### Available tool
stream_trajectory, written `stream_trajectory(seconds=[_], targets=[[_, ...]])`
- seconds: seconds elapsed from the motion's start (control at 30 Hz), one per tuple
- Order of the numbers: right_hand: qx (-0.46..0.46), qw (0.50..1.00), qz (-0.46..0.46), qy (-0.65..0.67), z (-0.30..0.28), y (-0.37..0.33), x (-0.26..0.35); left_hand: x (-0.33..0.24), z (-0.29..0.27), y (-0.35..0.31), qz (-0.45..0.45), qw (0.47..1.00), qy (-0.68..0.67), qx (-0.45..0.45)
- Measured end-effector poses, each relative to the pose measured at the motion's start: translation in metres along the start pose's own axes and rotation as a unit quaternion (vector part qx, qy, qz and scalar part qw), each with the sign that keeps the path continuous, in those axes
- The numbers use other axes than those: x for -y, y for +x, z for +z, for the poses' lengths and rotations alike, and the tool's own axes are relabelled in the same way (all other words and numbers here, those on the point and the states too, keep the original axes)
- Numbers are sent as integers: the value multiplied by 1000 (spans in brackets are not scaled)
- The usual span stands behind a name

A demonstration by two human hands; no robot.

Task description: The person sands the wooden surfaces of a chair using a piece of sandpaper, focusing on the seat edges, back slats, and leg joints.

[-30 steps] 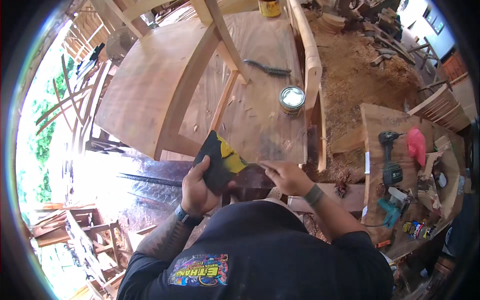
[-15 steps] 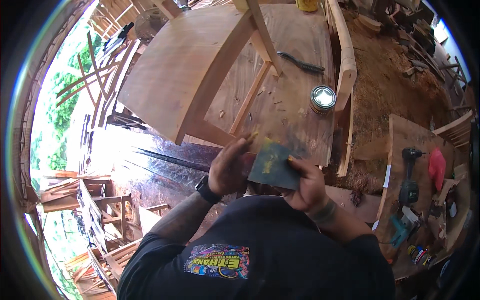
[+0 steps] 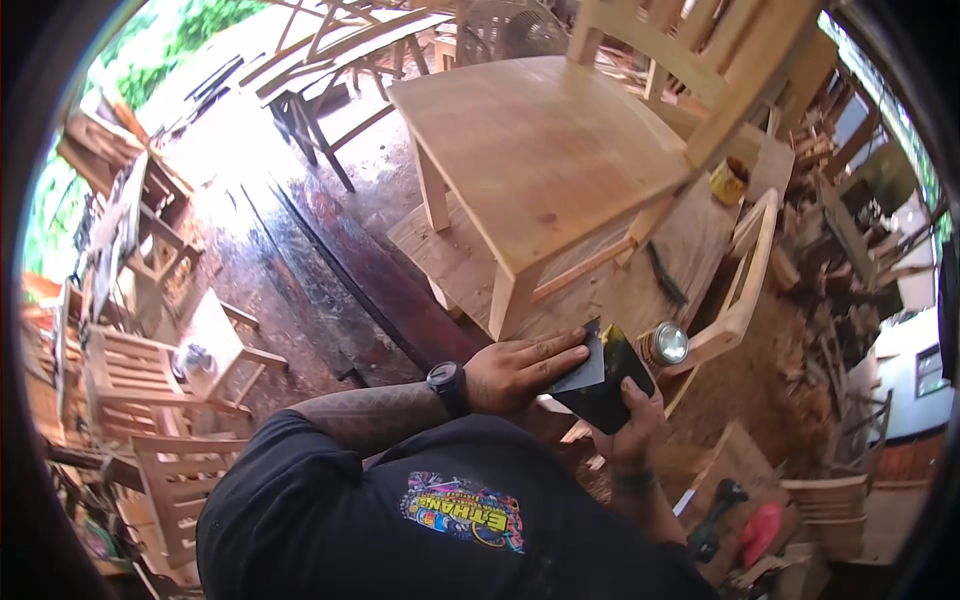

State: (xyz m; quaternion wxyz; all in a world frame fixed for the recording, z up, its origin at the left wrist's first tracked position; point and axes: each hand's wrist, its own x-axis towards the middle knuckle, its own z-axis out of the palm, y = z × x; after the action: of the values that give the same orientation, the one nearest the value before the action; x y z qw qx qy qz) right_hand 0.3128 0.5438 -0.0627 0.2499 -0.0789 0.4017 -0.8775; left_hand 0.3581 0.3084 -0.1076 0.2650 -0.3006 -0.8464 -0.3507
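Observation:
A dark grey sheet of sandpaper [image 3: 621, 362] with a yellow smear is bent between my hands, in front of my chest. My right hand [image 3: 632, 424] grips its near right edge, thumb on top. My left hand [image 3: 515, 376] has its fingers stretched together over the paler flap on the left side; its thumb is hidden. Just beyond stands a bare wooden chair [image 3: 545, 165] on a wooden board [image 3: 570, 310]. A round metal can [image 3: 664, 345] sits right of the sandpaper, and a dark-bristled brush [image 3: 664, 274] lies past it.
A yellow tin [image 3: 730, 181] stands near the chair's back. Along the board's right side is a wooden frame [image 3: 745, 300]. A drill [image 3: 717, 520] and a red item [image 3: 762, 534] lie at lower right. Slatted wooden chairs [image 3: 140, 370] crowd the left; a fan [image 3: 513, 30] is at the back.
My view has swung, so more of the chair shows. My left hand, apart from the sandpaper before, now lies on it. The sheet, flat earlier, is bent over.

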Motion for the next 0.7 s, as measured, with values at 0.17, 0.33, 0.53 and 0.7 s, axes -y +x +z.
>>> stream_trajectory(seconds=[0.17, 0.33, 0.53, 0.7], targets=[[76, 985, -122, -100, 18, 8, 4, 1, -28, -36, -112, 994, -2, 10], [109, 819, -341, -449, 34, 25, 4, 12, -36, -77, -436, 676, -581, -127], [251, 686, -410, -546, 116, 53, -50, -10, -122, -60, -374, 493, -769, -158], [245, 600, -319, -691, 179, 70, -85, 18, -160, -88, -352, 603, -680, -226]])
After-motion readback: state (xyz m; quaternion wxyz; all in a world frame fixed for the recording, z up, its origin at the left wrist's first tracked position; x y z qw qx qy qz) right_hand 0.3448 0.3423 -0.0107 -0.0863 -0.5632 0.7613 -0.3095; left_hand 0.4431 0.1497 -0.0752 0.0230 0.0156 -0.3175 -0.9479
